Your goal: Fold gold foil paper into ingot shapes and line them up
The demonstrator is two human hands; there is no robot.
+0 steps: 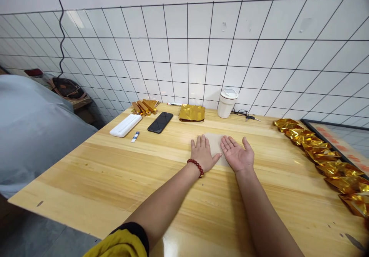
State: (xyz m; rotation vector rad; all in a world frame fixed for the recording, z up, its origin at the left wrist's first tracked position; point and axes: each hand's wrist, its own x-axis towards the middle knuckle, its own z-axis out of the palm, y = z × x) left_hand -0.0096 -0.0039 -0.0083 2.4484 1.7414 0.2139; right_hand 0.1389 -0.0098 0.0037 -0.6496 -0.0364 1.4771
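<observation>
A pale tan sheet of paper [214, 142] lies flat on the wooden table [115, 172]. My left hand [203, 153] rests palm down on the sheet's left part, fingers stretched out, with a red bead bracelet at the wrist. My right hand [238, 155] lies palm up on the sheet's right part, fingers open and empty. The thumbs nearly meet over the paper.
Against the tiled wall stand a white lidded cup [227, 103], a stack of gold foil sheets [191, 113], folded gold pieces [145, 107], a black phone [160, 122], a white power bank [126, 125] and keys [250, 117]. A row of folded gold foil [323, 153] runs along the right edge.
</observation>
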